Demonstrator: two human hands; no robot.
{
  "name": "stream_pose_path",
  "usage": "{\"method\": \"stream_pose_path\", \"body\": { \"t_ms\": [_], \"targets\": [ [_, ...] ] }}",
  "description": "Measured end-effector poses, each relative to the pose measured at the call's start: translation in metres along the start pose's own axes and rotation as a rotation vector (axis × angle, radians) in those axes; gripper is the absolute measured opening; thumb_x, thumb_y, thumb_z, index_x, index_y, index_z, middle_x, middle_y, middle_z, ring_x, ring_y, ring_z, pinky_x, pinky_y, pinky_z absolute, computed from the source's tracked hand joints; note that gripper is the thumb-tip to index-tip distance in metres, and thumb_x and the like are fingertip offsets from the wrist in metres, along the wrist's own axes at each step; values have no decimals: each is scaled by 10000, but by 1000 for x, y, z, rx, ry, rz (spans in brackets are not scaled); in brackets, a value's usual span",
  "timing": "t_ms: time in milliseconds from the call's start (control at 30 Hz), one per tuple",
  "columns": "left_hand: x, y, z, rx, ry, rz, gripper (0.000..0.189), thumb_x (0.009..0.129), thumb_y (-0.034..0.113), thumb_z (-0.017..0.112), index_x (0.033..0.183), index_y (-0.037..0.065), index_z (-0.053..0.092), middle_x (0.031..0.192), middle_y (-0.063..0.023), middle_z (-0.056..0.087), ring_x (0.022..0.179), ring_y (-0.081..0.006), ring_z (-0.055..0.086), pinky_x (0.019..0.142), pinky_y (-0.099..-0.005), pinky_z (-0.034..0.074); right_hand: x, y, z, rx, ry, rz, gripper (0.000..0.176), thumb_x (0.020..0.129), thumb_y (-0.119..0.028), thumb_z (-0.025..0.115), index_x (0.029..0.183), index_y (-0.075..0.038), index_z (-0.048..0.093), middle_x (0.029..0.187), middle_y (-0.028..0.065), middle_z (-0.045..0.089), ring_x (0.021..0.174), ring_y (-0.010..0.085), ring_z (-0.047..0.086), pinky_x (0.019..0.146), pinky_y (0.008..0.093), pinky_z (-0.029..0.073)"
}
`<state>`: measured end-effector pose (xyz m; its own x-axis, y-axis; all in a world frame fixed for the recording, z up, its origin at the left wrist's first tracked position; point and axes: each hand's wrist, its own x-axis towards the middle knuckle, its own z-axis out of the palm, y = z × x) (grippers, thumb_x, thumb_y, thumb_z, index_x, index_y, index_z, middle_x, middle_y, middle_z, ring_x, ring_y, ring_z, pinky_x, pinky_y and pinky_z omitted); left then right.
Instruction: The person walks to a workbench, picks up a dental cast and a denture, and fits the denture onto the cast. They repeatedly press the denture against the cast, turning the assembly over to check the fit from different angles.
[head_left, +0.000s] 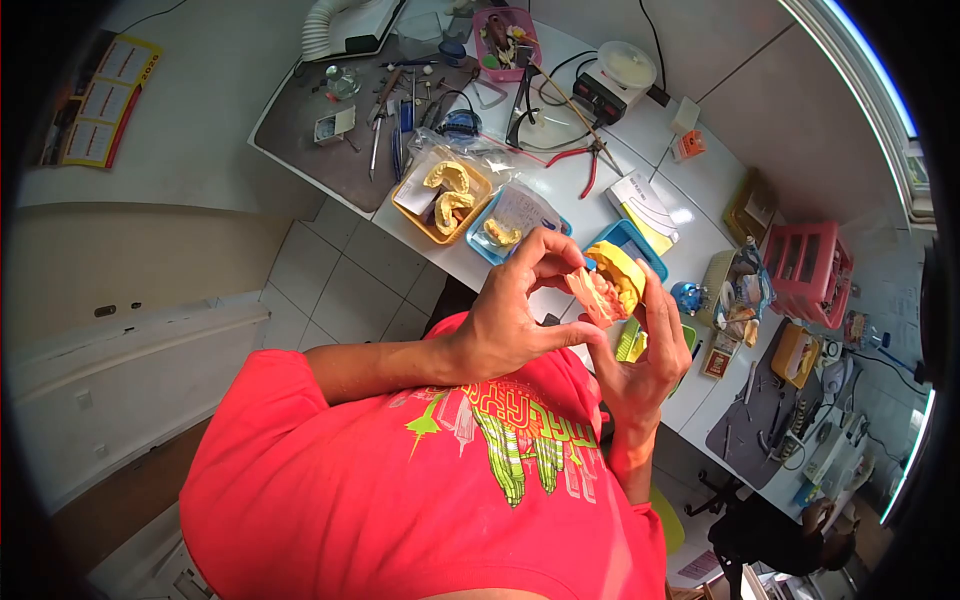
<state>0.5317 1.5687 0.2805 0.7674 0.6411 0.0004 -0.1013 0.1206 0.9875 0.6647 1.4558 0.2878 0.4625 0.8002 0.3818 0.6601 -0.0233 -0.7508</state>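
Observation:
My right hand (pixel 645 365) is wrapped round a yellow plaster dental cast (pixel 624 272), thumb and fingers on its sides. Against the cast's front sits a pink wax denture base (pixel 594 299) with teeth showing. My left hand (pixel 505 315) grips the pink piece between thumb and fingers, and a small blue bit (pixel 590 264) shows by its fingertips. Both hands are raised in front of my chest, over the bench edge. Behind them are a blue tray (pixel 655 262), another blue tray (pixel 480 243) with a small cast and paper, and a yellow-orange tray (pixel 440 240) with horseshoe-shaped casts.
Hand tools lie on a grey mat (pixel 340 165) at the left. Red-handled pliers (pixel 589 180) and a white box (pixel 640 205) are farther back on the bench. At the right stand a blue round object (pixel 688 296) and a red basket (pixel 800 262). Another person (pixel 775 535) is at lower right.

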Motion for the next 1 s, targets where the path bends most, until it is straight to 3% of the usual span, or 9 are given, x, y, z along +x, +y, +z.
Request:
{"method": "stream_pose_path", "body": {
  "t_ms": [167, 333, 433, 500, 533, 667, 767, 833, 1000],
  "targets": [
    [4, -2, 4, -102, 25, 0, 599, 773, 49, 807, 1213, 32, 402, 1128, -142, 622, 1064, -178, 618, 1002, -320, 470, 3, 0, 8, 56, 31, 118, 640, 680, -74, 837, 1237, 54, 549, 1146, 195, 637, 1015, 289, 665, 861, 371, 548],
    [7, 0, 5, -208, -6, -52, 547, 805, 90, 788, 1215, 19, 432, 1064, -115, 652, 1032, -150, 633, 953, -303, 490, 0, 6, 3, 291, -52, 208, 653, 707, -54, 832, 1240, 37, 465, 1163, 166, 619, 1052, 245, 642, 919, 358, 516],
    [10, 5, 0, -195, -52, -99, 575, 832, 104, 764, 1278, 14, 412, 1087, -134, 646, 1039, -163, 633, 947, -308, 502, -5, 5, -3, 595, -122, 241, 570, 821, -36, 734, 1272, 22, 389, 1203, 169, 592, 1108, 220, 604, 966, 347, 475],
    [10, 8, -2, -161, -87, -116, 592, 852, 106, 744, 1319, 10, 393, 1109, -151, 636, 1050, -177, 631, 952, -317, 511, -11, 10, -7, 817, -112, 474, 435, 920, -109, 636, 1278, 9, 418, 1218, 167, 594, 1147, 197, 571, 1002, 343, 429],
    [10, 9, -2, -181, -75, -127, 583, 853, 137, 746, 1315, 9, 414, 1088, -145, 644, 1024, -172, 641, 918, -310, 528, -12, 13, -5, 788, -117, 465, 410, 957, -152, 602, 1282, 11, 413, 1211, 165, 596, 1102, 196, 595, 957, 335, 467],
    [12, 7, -8, -174, -87, -217, 521, 856, 205, 748, 1263, 7, 489, 1039, -131, 661, 966, -166, 662, 836, -291, 565, -11, 19, -9, 907, -177, 510, 363, 960, -88, 586, 1250, 15, 393, 1198, 173, 584, 1112, 214, 596, 898, 352, 524],
    [16, 9, -13, -270, -142, -324, 524, 853, 210, 751, 1261, -4, 501, 1053, -135, 660, 980, -168, 659, 830, -285, 568, -9, 20, -9, 995, -202, 552, 466, 939, -122, 629, 1304, 18, 376, 1227, 169, 558, 1105, 216, 604, 855, 336, 557],
    [16, 12, -16, -279, -162, -363, 534, 851, 190, 753, 1273, -10, 493, 1050, -134, 663, 982, -169, 659, 836, -284, 566, -4, 12, -10, 925, -190, 589, 717, 871, -348, 721, 1382, 17, 374, 1248, 167, 560, 1026, 217, 648, 799, 312, 573],
    [16, 20, -21, -319, -201, -455, 556, 842, 128, 757, 1299, -25, 479, 1050, -131, 670, 989, -165, 658, 863, -277, 551, -7, 21, -6, 1003, -232, 651, 767, 846, -380, 739, 1397, 21, 386, 1269, 155, 538, 1061, 222, 640, 816, 322, 588]
  ]
}}
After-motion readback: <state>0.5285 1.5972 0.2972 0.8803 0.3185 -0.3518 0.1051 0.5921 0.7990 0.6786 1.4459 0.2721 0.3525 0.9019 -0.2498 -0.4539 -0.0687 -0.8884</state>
